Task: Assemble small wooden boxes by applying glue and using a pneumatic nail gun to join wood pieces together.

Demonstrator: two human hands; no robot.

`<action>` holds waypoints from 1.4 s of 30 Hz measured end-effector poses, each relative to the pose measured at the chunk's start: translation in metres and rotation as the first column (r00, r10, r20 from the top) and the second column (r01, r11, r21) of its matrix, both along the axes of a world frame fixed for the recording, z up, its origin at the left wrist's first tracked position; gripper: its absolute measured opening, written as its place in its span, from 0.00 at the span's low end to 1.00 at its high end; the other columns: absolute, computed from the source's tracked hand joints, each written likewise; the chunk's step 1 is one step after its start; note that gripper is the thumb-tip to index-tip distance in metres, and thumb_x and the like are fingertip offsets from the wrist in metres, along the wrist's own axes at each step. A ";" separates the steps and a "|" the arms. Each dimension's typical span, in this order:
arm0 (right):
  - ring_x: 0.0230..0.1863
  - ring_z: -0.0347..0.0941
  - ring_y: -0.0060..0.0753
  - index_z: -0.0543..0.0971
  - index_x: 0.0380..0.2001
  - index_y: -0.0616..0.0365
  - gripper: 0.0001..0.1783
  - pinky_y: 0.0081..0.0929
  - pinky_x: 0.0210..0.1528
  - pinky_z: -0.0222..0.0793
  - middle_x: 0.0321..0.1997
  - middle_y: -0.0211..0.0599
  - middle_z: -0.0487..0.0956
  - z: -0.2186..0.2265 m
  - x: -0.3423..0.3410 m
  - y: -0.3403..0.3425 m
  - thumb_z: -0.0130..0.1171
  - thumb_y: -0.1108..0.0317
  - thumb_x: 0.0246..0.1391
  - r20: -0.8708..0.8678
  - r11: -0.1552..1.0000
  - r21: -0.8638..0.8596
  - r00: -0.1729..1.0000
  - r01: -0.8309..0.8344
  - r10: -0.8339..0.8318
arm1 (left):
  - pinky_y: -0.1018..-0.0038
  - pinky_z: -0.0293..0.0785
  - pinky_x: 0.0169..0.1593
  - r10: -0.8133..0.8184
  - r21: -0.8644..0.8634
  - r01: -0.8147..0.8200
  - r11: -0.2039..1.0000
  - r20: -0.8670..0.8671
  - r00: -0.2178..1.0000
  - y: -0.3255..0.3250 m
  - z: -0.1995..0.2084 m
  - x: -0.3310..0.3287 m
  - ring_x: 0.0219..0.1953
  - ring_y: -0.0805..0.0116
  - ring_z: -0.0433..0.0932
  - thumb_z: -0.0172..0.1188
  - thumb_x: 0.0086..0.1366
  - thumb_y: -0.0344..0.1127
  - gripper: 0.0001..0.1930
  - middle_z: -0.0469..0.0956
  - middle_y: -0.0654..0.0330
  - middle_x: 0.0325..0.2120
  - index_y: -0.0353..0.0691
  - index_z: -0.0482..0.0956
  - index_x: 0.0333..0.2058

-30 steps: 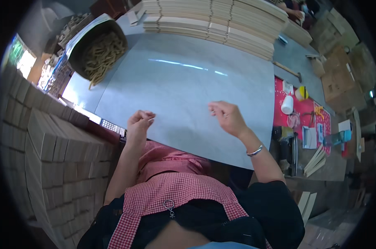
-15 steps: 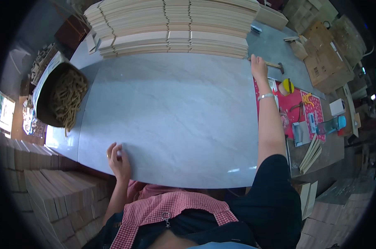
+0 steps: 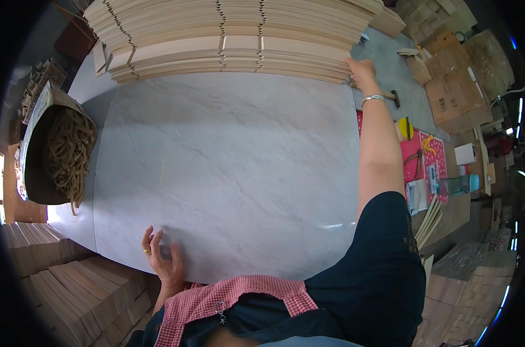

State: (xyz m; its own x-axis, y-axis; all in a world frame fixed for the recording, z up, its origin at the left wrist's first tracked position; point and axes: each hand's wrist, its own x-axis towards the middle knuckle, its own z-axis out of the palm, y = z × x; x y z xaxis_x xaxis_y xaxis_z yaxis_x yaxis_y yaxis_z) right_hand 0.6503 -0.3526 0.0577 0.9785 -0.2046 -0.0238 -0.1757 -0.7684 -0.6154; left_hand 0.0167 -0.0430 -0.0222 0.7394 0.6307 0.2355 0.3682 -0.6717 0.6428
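A tall stack of thin pale wooden boards [image 3: 181,51], with notches lined up down its front, lies across the far side of the marbled table [image 3: 228,156]. My right arm is stretched out to the stack's right end. There my right hand [image 3: 363,72] is closed on the end of the lower boards, fingers bent over the corner; how many boards it grips I cannot tell. My left hand [image 3: 164,260] rests at the near left edge of the table. Its fingers are apart and loosely curled, holding nothing.
At the left stands a bin [image 3: 34,156] of tan strips [image 3: 71,144]. Beyond my right hand lies a hammer [image 3: 395,99]. A pink mat [image 3: 410,165] carries tools and a yellow-topped tub; a clear bottle [image 3: 456,184], wooden sticks [image 3: 429,222] and a cardboard box [image 3: 453,95] are nearby.
The view has shifted closer to the stack. My right hand has moved onto the boards' right end from just beside it. My left hand's fingers have spread at the table edge.
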 end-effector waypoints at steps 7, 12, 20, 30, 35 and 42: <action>0.17 0.65 0.26 0.81 0.26 0.57 0.28 0.26 0.20 0.62 0.22 0.35 0.77 -0.012 -0.029 0.011 0.58 0.40 0.55 0.121 0.905 0.423 0.992 -0.033 -0.020 | 0.60 0.68 0.59 -0.098 0.022 0.097 0.995 0.088 0.991 0.008 0.003 0.030 0.59 0.52 0.69 0.61 0.55 0.23 0.28 0.68 0.49 0.61 0.40 0.73 0.56; 0.20 0.64 0.26 0.81 0.27 0.57 0.28 0.27 0.22 0.60 0.21 0.34 0.76 0.003 -0.143 -0.028 0.57 0.40 0.58 0.175 0.856 0.517 0.976 0.021 -0.130 | 0.64 0.73 0.54 -0.036 -0.817 0.397 0.420 0.422 0.906 0.073 0.011 0.203 0.57 0.60 0.74 0.64 0.68 0.38 0.26 0.73 0.56 0.55 0.41 0.70 0.61; 0.31 0.72 0.37 0.78 0.32 0.71 0.26 0.33 0.35 0.70 0.28 0.46 0.79 -0.010 -0.291 -0.026 0.57 0.50 0.52 0.189 0.789 0.613 0.963 0.035 -0.190 | 0.69 0.81 0.49 0.240 -0.945 0.206 -0.253 0.146 0.960 0.090 0.060 0.357 0.43 0.64 0.81 0.69 0.64 0.45 0.24 0.79 0.56 0.37 0.32 0.74 0.49; 0.34 0.75 0.42 0.79 0.41 0.67 0.24 0.33 0.39 0.71 0.34 0.48 0.81 -0.034 -0.380 -0.147 0.59 0.53 0.57 0.116 0.956 0.290 0.993 -0.042 0.008 | 0.68 0.84 0.46 0.092 -0.937 0.207 -0.281 0.188 0.978 0.024 0.008 0.188 0.35 0.63 0.81 0.60 0.71 0.37 0.15 0.79 0.54 0.36 0.34 0.72 0.49; 0.46 0.73 0.55 0.76 0.49 0.64 0.27 0.45 0.50 0.70 0.44 0.52 0.78 -0.036 -0.458 -0.204 0.67 0.56 0.51 0.527 0.984 -0.164 0.849 0.066 0.031 | 0.68 0.85 0.47 0.088 -0.962 0.162 -0.221 0.145 0.985 -0.012 0.026 0.115 0.35 0.61 0.82 0.58 0.72 0.37 0.16 0.79 0.51 0.36 0.30 0.71 0.50; 0.41 0.76 0.51 0.76 0.45 0.61 0.22 0.43 0.45 0.72 0.41 0.47 0.78 -0.068 -0.498 -0.230 0.67 0.59 0.51 0.197 0.784 -0.621 0.972 0.021 0.130 | 0.72 0.86 0.42 -0.080 -0.984 0.064 -0.167 0.078 0.994 -0.008 0.034 0.073 0.40 0.56 0.85 0.59 0.71 0.42 0.25 0.79 0.40 0.42 0.22 0.67 0.53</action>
State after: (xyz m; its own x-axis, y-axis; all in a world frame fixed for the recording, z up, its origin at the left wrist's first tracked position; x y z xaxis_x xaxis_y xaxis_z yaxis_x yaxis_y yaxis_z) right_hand 0.1522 -0.5830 -0.0104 0.9522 -0.0475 0.3017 -0.0420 -0.9988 -0.0248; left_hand 0.0895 -0.0512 0.0115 0.7966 0.0672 -0.6008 0.3818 0.7145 0.5862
